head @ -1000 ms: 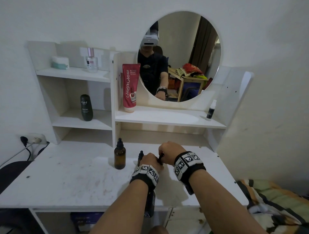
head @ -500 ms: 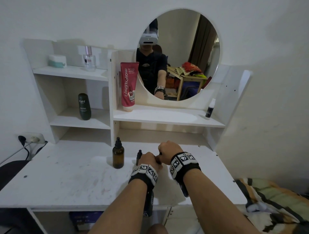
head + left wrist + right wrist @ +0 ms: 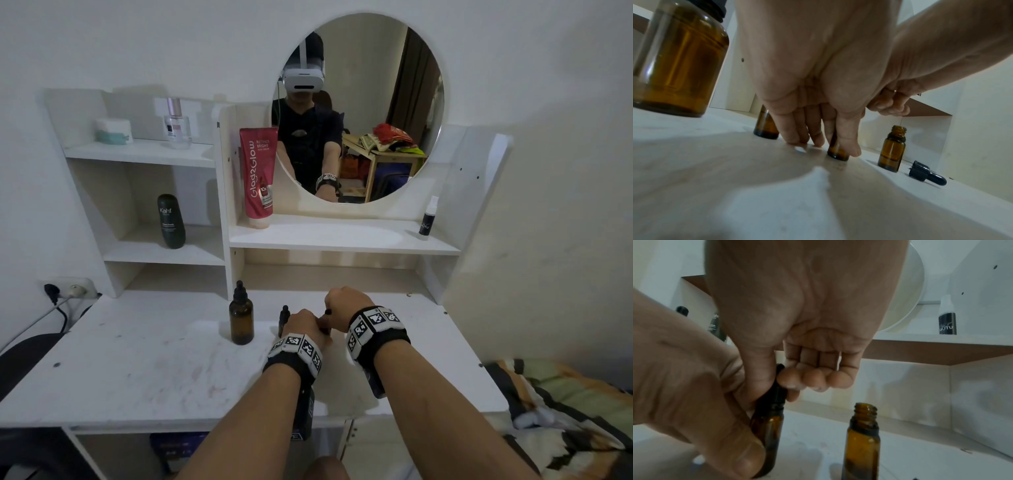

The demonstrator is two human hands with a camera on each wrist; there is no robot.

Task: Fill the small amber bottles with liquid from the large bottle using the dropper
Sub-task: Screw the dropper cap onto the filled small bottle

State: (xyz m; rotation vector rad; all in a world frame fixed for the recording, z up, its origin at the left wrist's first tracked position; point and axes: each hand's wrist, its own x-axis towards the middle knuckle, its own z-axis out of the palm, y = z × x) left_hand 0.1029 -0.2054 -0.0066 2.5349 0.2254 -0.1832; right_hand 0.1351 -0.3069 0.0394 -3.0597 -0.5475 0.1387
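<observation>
At the frame's centre, the left hand [image 3: 694, 402] grips a small amber bottle [image 3: 767, 426] standing on the desk [image 3: 137, 359], while the right hand [image 3: 797, 321] pinches its black dropper cap [image 3: 777, 394]. An open small bottle [image 3: 862, 443] stands just right; the large bottle [image 3: 241, 318] stands left.

Amber glass, black caps, white surface.

The large bottle [image 3: 241, 320] is amber-brown glass with a black dropper top; the small bottles, such as the uncapped one [image 3: 892, 152] near the surface's [image 3: 137, 359] right edge, share that amber, and a loose black dropper cap [image 3: 927, 173] lies just beside it. The surface is white, marked with faint pinkish stains. Both wrists wear black bands [image 3: 375, 325] carrying white tiles printed with black square codes. On the white shelves [image 3: 342, 240] stand a red-pink tube [image 3: 258, 174] with white lettering, a dark green bottle [image 3: 171, 221], a black-and-white spray bottle [image 3: 427, 219] and a pale teal-banded jar [image 3: 113, 132].
</observation>
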